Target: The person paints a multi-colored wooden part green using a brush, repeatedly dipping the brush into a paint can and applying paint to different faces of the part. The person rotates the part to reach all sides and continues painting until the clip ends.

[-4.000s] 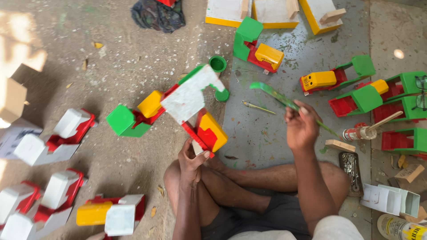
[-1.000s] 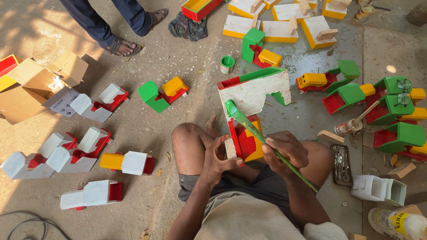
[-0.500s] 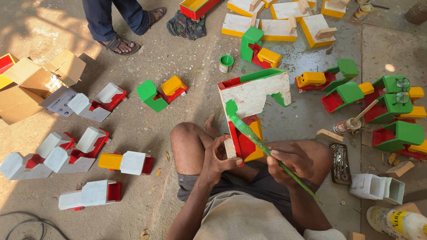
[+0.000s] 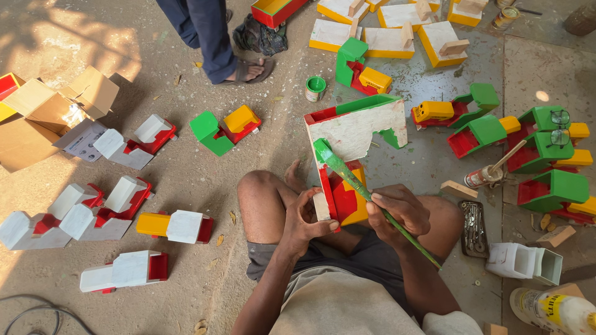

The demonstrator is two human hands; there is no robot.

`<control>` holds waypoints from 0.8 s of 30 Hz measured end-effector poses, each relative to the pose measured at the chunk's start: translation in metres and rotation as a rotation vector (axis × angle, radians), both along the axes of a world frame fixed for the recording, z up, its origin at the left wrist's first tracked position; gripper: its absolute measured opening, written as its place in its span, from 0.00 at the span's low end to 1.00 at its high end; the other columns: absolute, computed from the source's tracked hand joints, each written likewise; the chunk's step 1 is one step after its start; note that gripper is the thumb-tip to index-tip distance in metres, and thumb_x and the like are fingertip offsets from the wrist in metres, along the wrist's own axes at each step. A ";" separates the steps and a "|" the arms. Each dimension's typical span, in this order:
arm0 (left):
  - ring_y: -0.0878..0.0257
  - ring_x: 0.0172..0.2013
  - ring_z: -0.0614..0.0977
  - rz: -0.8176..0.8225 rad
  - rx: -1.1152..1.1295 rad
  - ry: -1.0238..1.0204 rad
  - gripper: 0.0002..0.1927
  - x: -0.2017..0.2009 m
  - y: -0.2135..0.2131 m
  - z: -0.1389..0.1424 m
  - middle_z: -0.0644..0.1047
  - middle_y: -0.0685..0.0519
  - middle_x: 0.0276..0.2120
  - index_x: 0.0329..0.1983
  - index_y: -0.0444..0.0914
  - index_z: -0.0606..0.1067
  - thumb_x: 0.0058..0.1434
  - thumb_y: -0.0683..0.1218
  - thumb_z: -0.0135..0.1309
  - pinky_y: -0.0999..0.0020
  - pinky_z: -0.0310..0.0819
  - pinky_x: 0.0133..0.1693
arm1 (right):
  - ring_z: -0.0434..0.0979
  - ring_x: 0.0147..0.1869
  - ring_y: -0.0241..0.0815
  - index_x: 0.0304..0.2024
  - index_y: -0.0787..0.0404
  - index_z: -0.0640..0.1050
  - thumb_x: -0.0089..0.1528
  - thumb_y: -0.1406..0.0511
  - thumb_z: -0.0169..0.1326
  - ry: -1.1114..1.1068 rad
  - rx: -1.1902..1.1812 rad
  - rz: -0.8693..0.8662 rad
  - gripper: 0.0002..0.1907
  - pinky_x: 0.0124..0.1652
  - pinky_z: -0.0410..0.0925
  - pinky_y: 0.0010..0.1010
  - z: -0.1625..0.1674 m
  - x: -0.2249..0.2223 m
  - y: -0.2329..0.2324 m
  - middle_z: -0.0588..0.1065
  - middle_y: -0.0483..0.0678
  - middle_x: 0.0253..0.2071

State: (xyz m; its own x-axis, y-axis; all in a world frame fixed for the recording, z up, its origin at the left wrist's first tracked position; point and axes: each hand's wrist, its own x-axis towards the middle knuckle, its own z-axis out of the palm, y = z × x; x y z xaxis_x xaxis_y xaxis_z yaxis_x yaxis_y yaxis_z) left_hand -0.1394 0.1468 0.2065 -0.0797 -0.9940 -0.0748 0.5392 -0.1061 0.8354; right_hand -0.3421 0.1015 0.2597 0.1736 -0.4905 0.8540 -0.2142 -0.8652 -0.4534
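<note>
Head view: left hand [image 4: 304, 217] grips the wooden toy truck [image 4: 351, 155] propped on the lap, right hand [image 4: 397, 214] closed around a green-tipped brush [image 4: 354, 180]. Its top edge looks green already; the white side panel seems largely unpainted.

The standing person [image 4: 208, 34] at eleven o'clock is cut off above the knee by the top edge. The red-and-yellow box [image 4: 276, 9] at twelve o'clock and the bottle [image 4: 555, 309] at four o'clock run past the edges. The left hand [image 4: 304, 217] covers the wooden toy's [image 4: 347, 161] lower corner; the paintbrush [image 4: 372, 198] passes behind the right hand [image 4: 397, 214].
</note>
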 end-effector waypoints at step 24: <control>0.60 0.49 0.79 -0.007 0.009 0.007 0.42 -0.007 -0.002 -0.010 0.76 0.48 0.47 0.60 0.33 0.69 0.39 0.41 0.70 0.65 0.78 0.53 | 0.82 0.38 0.43 0.42 0.62 0.77 0.60 0.70 0.63 0.069 0.035 -0.008 0.09 0.40 0.76 0.31 -0.006 -0.024 0.024 0.80 0.51 0.36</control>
